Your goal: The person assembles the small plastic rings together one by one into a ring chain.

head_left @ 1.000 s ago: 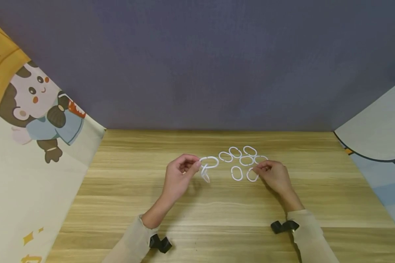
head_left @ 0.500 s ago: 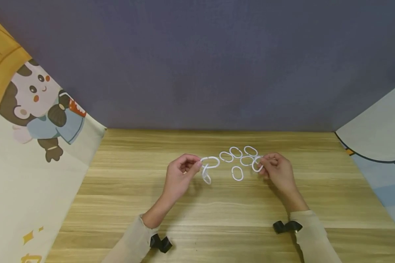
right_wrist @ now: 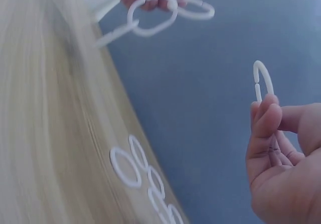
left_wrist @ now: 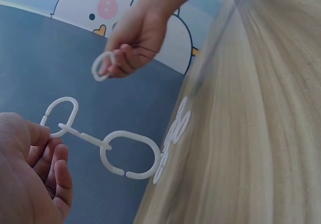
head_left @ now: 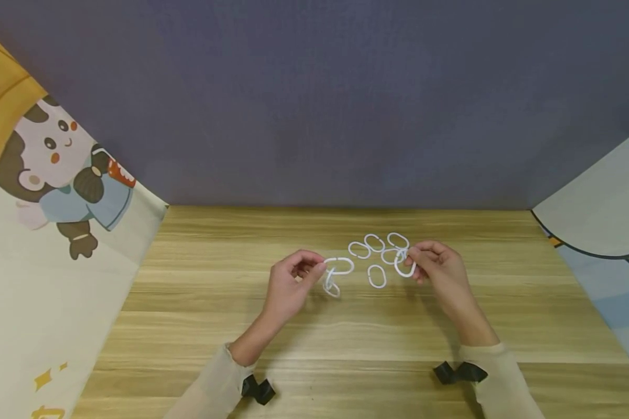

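Left wrist view has the clearest look at the white chain (left_wrist: 89,138): three oval plastic links hooked one through the next, middle one seen nearly edge-on, with a small gap visible in the far link. Left hand (head_left: 289,284) has thumb and fingertips pinched on the near link, and the other two dangle off it above the wood. Can't really say if the far link touches the table or not.

Right hand (head_left: 442,269) is pinching a single white oval (left_wrist: 95,68), thumb against fingers, held up off the table and apart from the chain.

Between and just beyond the hands are the loose ovals (head_left: 384,249), lying flat. I count five from the head cam, four bunched up and one a bit nearer the person. Held oval overlaps part of the bunch from up there.

All of it's over a wood-grain table (head_left: 320,355). Both sleeves (head_left: 207,375) are pale, with a black wrist mount (head_left: 258,390) on each. Dark bluish backdrop (head_left: 314,105) behind, cartoon panel (head_left: 68,166) on the left, another printed panel (head_left: 597,198) on the right.
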Action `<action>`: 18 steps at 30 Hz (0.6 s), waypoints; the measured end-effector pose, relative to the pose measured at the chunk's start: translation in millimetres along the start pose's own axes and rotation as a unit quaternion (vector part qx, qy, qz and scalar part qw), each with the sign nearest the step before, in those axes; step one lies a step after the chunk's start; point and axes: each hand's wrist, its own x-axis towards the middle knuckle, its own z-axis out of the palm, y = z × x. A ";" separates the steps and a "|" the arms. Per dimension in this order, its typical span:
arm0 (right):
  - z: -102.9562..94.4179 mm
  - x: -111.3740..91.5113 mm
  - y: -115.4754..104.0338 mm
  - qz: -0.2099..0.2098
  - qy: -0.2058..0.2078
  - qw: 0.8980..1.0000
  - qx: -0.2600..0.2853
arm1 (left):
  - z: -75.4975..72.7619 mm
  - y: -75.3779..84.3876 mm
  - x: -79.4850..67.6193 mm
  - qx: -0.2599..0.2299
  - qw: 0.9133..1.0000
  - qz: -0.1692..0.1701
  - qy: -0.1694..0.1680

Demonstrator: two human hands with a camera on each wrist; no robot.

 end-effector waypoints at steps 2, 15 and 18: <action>5.3 -4.0 -5.3 0.000 -0.002 1.000 0.012 | 1.6 -0.6 -1.1 0.005 1.000 0.001 -0.002; 31.0 -20.7 -16.9 -0.020 -0.055 0.998 0.013 | 12.5 -1.7 -8.8 0.005 0.999 -0.019 -0.047; 34.6 -22.9 -17.2 -0.012 -0.058 0.998 0.003 | 14.1 -1.5 -9.9 0.007 0.998 -0.018 -0.052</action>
